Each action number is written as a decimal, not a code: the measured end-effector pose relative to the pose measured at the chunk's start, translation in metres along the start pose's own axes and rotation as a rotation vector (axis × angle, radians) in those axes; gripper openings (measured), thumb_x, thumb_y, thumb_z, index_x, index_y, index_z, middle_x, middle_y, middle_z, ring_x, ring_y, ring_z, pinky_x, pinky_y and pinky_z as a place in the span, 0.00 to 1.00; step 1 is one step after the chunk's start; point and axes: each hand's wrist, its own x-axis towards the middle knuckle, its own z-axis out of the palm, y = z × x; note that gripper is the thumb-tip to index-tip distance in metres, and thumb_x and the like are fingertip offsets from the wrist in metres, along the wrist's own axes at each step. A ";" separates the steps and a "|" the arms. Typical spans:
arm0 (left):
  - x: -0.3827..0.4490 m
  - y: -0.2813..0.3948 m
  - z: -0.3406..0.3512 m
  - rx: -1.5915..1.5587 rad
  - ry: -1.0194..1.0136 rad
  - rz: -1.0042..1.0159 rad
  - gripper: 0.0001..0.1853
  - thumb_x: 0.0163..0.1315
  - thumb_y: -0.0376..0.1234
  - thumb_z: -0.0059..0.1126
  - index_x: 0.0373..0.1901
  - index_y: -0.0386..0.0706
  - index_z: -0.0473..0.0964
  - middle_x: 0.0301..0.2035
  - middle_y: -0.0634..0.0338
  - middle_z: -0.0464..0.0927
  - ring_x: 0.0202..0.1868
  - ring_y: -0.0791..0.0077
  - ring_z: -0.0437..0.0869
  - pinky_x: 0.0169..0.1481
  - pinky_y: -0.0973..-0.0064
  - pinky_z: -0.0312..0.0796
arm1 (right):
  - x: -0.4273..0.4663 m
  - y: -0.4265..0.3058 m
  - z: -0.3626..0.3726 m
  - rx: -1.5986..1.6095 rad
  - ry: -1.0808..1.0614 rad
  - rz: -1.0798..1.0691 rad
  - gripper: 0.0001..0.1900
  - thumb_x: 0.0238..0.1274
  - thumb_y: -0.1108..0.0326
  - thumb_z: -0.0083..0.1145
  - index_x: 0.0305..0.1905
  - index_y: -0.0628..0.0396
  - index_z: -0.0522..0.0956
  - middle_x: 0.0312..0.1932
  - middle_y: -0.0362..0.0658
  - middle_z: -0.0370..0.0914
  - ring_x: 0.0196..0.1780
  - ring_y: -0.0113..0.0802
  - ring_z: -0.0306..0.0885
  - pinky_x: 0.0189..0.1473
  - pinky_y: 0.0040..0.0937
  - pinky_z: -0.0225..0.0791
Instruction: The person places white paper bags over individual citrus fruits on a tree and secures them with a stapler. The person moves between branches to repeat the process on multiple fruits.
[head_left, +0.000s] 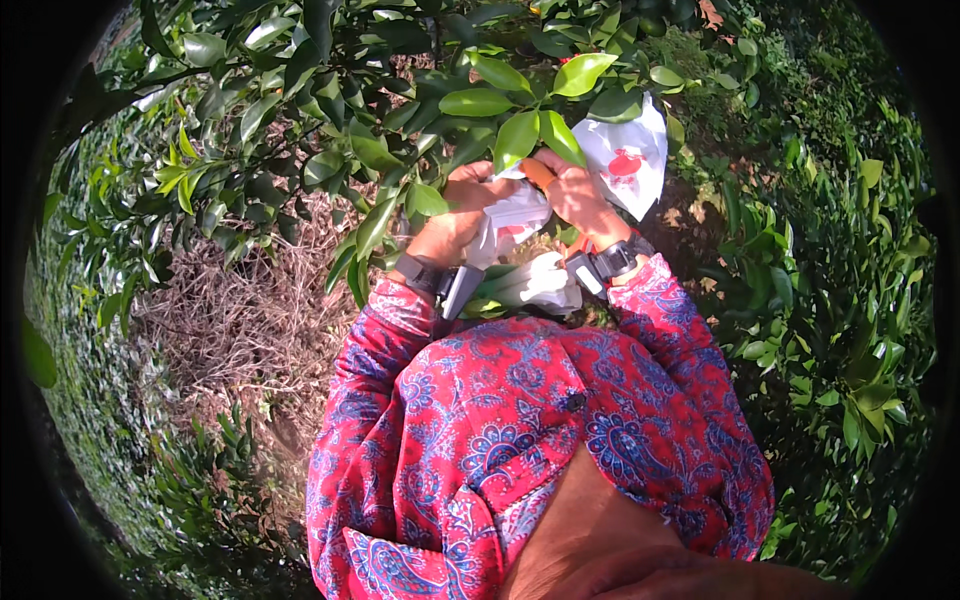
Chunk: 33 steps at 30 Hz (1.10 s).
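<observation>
My left hand grips the upper edge of a white paper fruit bag with a red print. From the other side my right hand pinches the same bag near its top; an orange band wraps one of its fingers. Bright citrus leaves hang over the fingertips and partly hide them. Whether a fruit is inside this bag cannot be seen. A second white paper bag with a red fruit print hangs just right of my right hand. Below the wrists, a white bundle sits against my front.
Leafy citrus branches spread across the top and upper left. Dry grass and twigs cover the ground at left. Dense foliage stands close on the right. Both wrists wear dark strapped devices.
</observation>
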 end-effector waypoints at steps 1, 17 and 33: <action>0.001 -0.003 -0.002 -0.024 -0.034 0.023 0.11 0.58 0.25 0.63 0.44 0.36 0.80 0.37 0.57 0.84 0.34 0.73 0.84 0.41 0.74 0.78 | -0.002 0.003 0.000 0.272 -0.113 0.251 0.11 0.66 0.70 0.55 0.50 0.57 0.80 0.43 0.47 0.82 0.32 0.35 0.76 0.40 0.29 0.69; 0.002 -0.060 -0.054 -0.517 -0.192 -0.003 0.14 0.66 0.29 0.56 0.52 0.33 0.75 0.45 0.54 0.82 0.43 0.68 0.83 0.52 0.69 0.76 | 0.053 0.065 0.062 0.407 -0.563 0.104 0.17 0.63 0.67 0.55 0.54 0.60 0.75 0.52 0.49 0.77 0.55 0.39 0.75 0.60 0.36 0.65; 0.015 -0.029 -0.012 -0.443 0.031 0.070 0.07 0.67 0.31 0.56 0.42 0.38 0.78 0.35 0.60 0.82 0.36 0.72 0.83 0.44 0.73 0.76 | 0.020 0.002 -0.039 0.465 -0.374 0.015 0.17 0.65 0.66 0.56 0.57 0.57 0.77 0.38 0.40 0.81 0.45 0.29 0.78 0.51 0.27 0.71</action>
